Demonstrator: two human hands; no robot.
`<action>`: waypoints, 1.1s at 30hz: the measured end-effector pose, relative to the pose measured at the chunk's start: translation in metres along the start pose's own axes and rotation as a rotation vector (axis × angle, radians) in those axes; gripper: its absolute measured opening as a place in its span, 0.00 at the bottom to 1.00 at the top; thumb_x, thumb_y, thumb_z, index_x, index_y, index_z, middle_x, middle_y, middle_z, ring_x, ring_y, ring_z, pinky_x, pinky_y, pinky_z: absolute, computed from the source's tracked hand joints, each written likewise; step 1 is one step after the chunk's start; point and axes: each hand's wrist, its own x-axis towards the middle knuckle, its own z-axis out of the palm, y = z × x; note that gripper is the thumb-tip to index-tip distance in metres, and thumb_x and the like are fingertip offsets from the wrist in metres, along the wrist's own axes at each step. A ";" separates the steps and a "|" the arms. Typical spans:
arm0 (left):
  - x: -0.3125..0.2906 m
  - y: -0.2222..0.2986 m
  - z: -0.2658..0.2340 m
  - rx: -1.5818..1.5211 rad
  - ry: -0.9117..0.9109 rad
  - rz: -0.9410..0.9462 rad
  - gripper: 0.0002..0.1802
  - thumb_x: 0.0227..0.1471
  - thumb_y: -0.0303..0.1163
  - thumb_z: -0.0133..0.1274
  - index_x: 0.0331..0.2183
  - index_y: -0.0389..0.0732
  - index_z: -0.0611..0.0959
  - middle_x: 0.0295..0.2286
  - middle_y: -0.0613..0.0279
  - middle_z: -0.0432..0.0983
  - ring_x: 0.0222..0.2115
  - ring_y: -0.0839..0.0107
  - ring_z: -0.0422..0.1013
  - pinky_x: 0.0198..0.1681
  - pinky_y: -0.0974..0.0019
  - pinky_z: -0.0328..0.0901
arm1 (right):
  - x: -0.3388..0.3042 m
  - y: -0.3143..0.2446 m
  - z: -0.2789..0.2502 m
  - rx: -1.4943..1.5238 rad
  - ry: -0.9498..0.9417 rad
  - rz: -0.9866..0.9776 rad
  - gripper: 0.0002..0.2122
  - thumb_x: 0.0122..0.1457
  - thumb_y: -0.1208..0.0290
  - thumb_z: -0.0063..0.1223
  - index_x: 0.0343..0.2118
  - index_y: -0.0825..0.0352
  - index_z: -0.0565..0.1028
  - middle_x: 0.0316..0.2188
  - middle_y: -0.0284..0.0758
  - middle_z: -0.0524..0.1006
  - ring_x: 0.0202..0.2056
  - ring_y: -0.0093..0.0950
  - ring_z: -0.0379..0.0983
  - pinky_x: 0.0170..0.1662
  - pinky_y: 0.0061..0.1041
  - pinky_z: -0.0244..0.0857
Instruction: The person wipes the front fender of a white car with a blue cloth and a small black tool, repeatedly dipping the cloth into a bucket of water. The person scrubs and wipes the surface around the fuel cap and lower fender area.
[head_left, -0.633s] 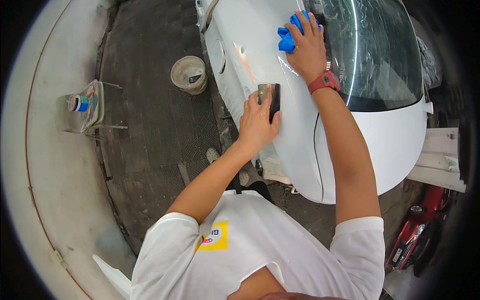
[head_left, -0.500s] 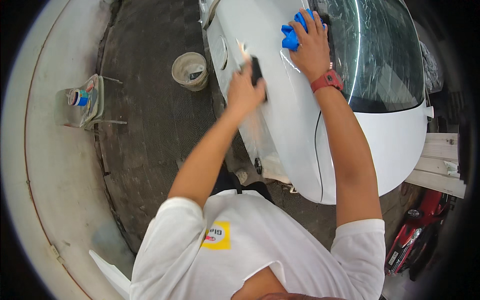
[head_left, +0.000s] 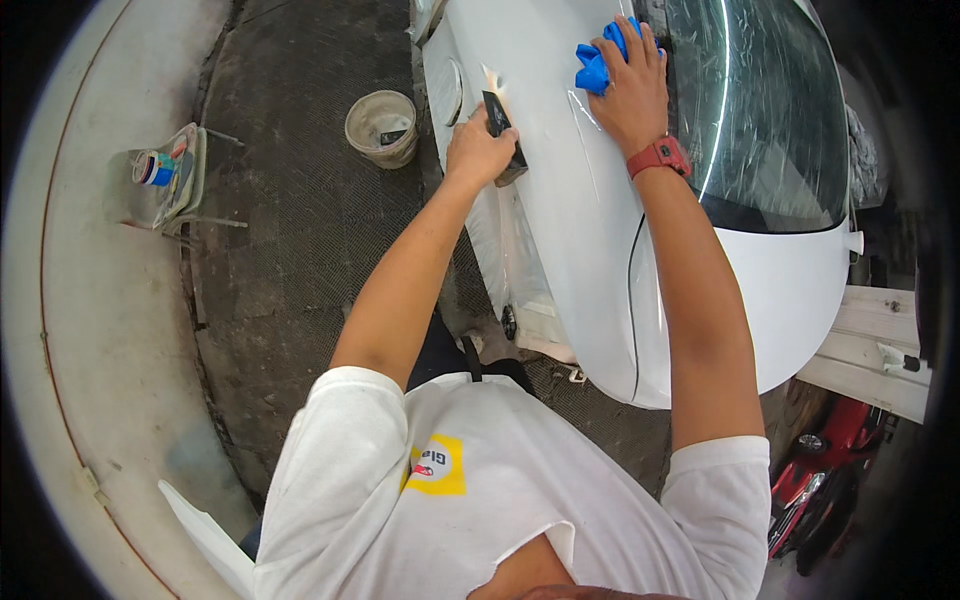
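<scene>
Here, black oblong block [head_left: 496, 113] in left hand [head_left: 477, 152], crumpled blue cloth [head_left: 592, 70].

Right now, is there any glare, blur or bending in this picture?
In the head view, a bright streak of glare crosses the car's glass; in the head view, the wall bows toward the blackened rim; also in the head view, the left hand and dark block look fairly sharp.

My feed shows a smooth, glossy car [head_left: 590, 220] with a shiny glass window [head_left: 765, 130]; on it, creased cloth [head_left: 592, 74]; left of it, rough matt floor [head_left: 290, 210], dull plastic bucket [head_left: 393, 157].
</scene>
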 end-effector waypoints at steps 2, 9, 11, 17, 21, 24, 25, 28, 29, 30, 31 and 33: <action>-0.037 0.013 0.020 0.123 0.102 0.124 0.43 0.62 0.45 0.64 0.72 0.39 0.73 0.58 0.25 0.73 0.58 0.32 0.74 0.62 0.43 0.72 | -0.005 0.007 0.004 -0.021 0.003 0.012 0.27 0.55 0.67 0.74 0.59 0.53 0.80 0.75 0.36 0.66 0.77 0.51 0.55 0.76 0.66 0.55; -0.075 0.002 0.036 0.211 0.137 0.236 0.44 0.61 0.48 0.64 0.73 0.44 0.72 0.58 0.24 0.73 0.59 0.29 0.73 0.63 0.39 0.71 | -0.004 0.006 0.000 -0.003 0.022 0.003 0.26 0.55 0.67 0.73 0.59 0.53 0.80 0.75 0.37 0.65 0.77 0.51 0.55 0.76 0.66 0.55; -0.019 -0.003 0.009 0.078 0.090 0.017 0.44 0.60 0.49 0.65 0.72 0.43 0.75 0.58 0.26 0.75 0.59 0.31 0.75 0.62 0.40 0.72 | -0.002 0.002 0.002 -0.005 0.021 -0.008 0.26 0.55 0.67 0.74 0.59 0.53 0.80 0.75 0.37 0.65 0.77 0.51 0.55 0.76 0.66 0.55; -0.119 0.017 0.056 0.219 0.202 0.445 0.41 0.58 0.48 0.68 0.70 0.49 0.79 0.60 0.26 0.75 0.60 0.32 0.75 0.60 0.40 0.74 | -0.007 0.003 0.001 0.008 0.016 0.008 0.26 0.55 0.67 0.74 0.59 0.53 0.80 0.75 0.36 0.66 0.77 0.51 0.55 0.76 0.66 0.54; -0.063 0.012 0.035 0.153 0.145 0.322 0.41 0.57 0.44 0.66 0.69 0.47 0.77 0.59 0.30 0.75 0.58 0.33 0.75 0.59 0.39 0.73 | -0.006 0.006 0.002 0.019 0.027 0.011 0.27 0.55 0.67 0.74 0.59 0.53 0.80 0.75 0.36 0.65 0.78 0.51 0.55 0.77 0.66 0.54; 0.001 0.020 -0.006 -0.002 0.046 0.043 0.39 0.57 0.43 0.66 0.68 0.46 0.78 0.57 0.30 0.77 0.59 0.35 0.75 0.59 0.38 0.73 | -0.002 0.001 0.001 0.019 0.017 0.004 0.27 0.54 0.68 0.75 0.59 0.53 0.80 0.75 0.36 0.65 0.78 0.51 0.55 0.77 0.66 0.53; 0.001 0.021 0.000 0.031 0.103 0.064 0.39 0.57 0.44 0.66 0.67 0.46 0.79 0.57 0.30 0.77 0.59 0.35 0.75 0.59 0.38 0.73 | -0.002 0.002 0.000 0.015 0.014 0.004 0.27 0.54 0.68 0.75 0.59 0.53 0.80 0.75 0.36 0.65 0.78 0.51 0.55 0.77 0.66 0.53; -0.057 0.029 0.040 0.251 0.205 0.308 0.41 0.57 0.45 0.67 0.68 0.41 0.79 0.56 0.33 0.79 0.60 0.38 0.76 0.61 0.43 0.73 | -0.006 0.004 0.001 0.018 -0.003 0.029 0.27 0.54 0.68 0.75 0.59 0.53 0.81 0.75 0.36 0.65 0.78 0.51 0.55 0.77 0.66 0.53; -0.081 0.040 0.045 0.327 0.186 0.386 0.42 0.56 0.46 0.68 0.68 0.38 0.79 0.57 0.35 0.80 0.60 0.40 0.77 0.62 0.47 0.73 | -0.007 0.006 0.001 0.016 -0.010 0.035 0.27 0.54 0.68 0.75 0.59 0.53 0.81 0.75 0.36 0.65 0.78 0.51 0.55 0.77 0.66 0.52; -0.074 0.035 0.043 0.302 0.205 0.386 0.43 0.57 0.46 0.68 0.68 0.38 0.78 0.56 0.34 0.80 0.60 0.39 0.76 0.62 0.46 0.73 | -0.006 0.005 0.000 0.029 0.002 0.033 0.27 0.54 0.68 0.75 0.59 0.53 0.81 0.75 0.36 0.65 0.78 0.51 0.55 0.77 0.66 0.52; -0.057 0.026 0.041 0.271 0.222 0.382 0.43 0.57 0.46 0.68 0.69 0.38 0.78 0.56 0.33 0.79 0.60 0.38 0.76 0.63 0.46 0.72 | -0.006 0.004 0.000 0.041 0.007 0.027 0.27 0.54 0.69 0.75 0.59 0.53 0.81 0.75 0.36 0.65 0.78 0.51 0.55 0.77 0.66 0.52; -0.008 0.018 0.021 0.157 0.186 0.272 0.44 0.57 0.46 0.67 0.70 0.39 0.77 0.57 0.31 0.77 0.60 0.36 0.75 0.63 0.44 0.72 | -0.003 0.002 -0.001 0.047 0.010 0.020 0.28 0.54 0.69 0.75 0.60 0.53 0.81 0.75 0.35 0.65 0.78 0.51 0.55 0.77 0.66 0.52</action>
